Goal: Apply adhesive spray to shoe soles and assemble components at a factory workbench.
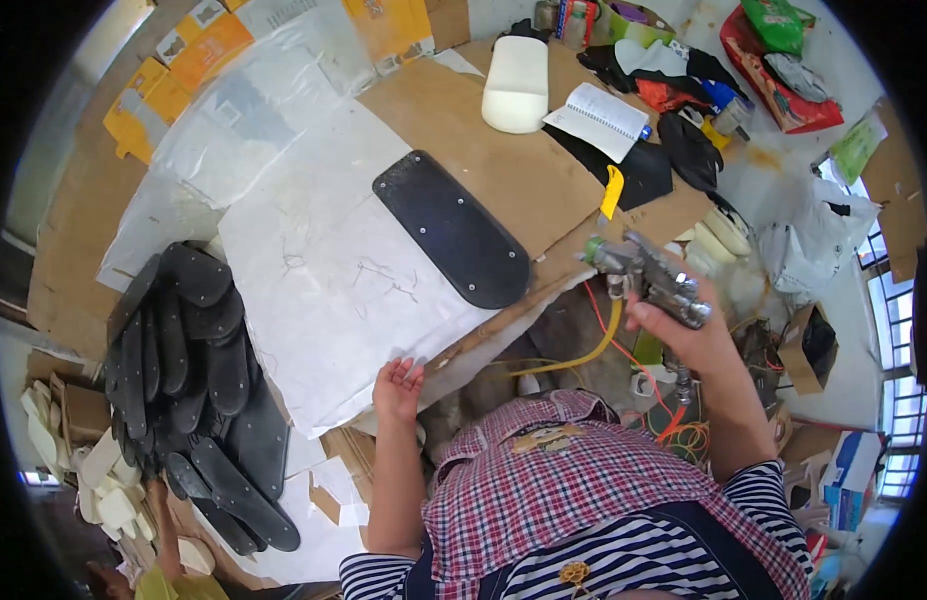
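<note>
My right hand (692, 335) is wrapped round the handle of a metal spray gun (649, 275), held off the right side of the table edge. A yellow hose (606, 338) hangs from the gun, and an orange-red air line runs below it. In front lies a long black board (452, 230), rounded at one end and dotted with small metal studs, flat on white sheeting (314, 290). My left hand (399, 388) rests by the table's near edge, fingers loosely bent and slightly apart, holding nothing.
Many similar black boards (189, 350) are heaped at left. A white foam pad (516, 85), an open notebook (599, 120) and a yellow utility knife (612, 192) lie beyond on cardboard (454, 110). Another person's arm (166, 530) shows at lower left, beside cream pads (114, 490).
</note>
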Demonstrator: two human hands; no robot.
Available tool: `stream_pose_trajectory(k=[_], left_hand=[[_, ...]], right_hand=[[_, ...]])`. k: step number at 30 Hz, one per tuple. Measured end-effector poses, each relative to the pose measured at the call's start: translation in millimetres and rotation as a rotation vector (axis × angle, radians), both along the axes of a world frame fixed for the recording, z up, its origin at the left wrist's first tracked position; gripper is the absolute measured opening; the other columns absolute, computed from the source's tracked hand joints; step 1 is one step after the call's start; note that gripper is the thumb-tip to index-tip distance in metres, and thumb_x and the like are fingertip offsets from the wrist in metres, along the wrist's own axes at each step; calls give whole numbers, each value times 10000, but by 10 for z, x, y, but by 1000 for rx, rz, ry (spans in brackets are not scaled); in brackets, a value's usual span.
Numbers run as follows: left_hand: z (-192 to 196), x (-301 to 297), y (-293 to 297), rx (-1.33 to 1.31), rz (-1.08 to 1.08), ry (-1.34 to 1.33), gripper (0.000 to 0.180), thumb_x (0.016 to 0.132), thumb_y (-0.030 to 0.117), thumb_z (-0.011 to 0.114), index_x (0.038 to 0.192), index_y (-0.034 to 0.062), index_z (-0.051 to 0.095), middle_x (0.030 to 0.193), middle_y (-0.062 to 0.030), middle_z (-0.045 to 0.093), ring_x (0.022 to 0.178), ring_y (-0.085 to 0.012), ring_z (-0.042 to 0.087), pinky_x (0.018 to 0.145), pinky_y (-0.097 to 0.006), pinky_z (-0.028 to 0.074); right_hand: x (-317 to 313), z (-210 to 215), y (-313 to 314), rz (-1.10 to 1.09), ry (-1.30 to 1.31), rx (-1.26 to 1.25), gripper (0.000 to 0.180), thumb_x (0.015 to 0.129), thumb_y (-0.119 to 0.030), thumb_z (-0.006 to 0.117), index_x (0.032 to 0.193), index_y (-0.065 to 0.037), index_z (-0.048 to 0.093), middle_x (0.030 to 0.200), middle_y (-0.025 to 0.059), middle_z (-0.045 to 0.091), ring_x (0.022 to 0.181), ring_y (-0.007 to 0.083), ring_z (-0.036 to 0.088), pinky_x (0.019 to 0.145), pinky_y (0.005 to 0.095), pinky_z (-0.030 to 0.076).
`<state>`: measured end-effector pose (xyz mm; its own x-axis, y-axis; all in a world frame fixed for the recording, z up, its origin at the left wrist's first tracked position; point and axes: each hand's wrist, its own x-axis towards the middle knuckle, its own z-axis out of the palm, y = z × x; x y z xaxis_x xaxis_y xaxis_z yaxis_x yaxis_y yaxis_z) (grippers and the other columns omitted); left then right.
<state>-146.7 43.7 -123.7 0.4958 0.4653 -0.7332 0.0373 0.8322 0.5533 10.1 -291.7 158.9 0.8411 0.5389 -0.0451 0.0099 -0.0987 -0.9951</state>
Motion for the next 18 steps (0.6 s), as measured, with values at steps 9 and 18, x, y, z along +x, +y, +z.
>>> stream_pose_trajectory(k=[9,18], left_hand=[[-53,-240,180,-7,60,61,247,907,252,427,1018,48,511,957,-94,599,814,-283,569,742,-392,462],[-212,393,-309,-139,-168,-48,207,870,199,473,978,31,523,976,-103,610,856,-306,579,773,-409,457]], right_hand=[[-355,133,-693,61,-57,-338,523,771,-70,639,1257,3,461,868,36,594,751,80,543,687,238,447],[-464,57,-611,28,47,-168,579,744,-54,663,1269,31,434,831,70,607,730,117,568,685,265,463]])
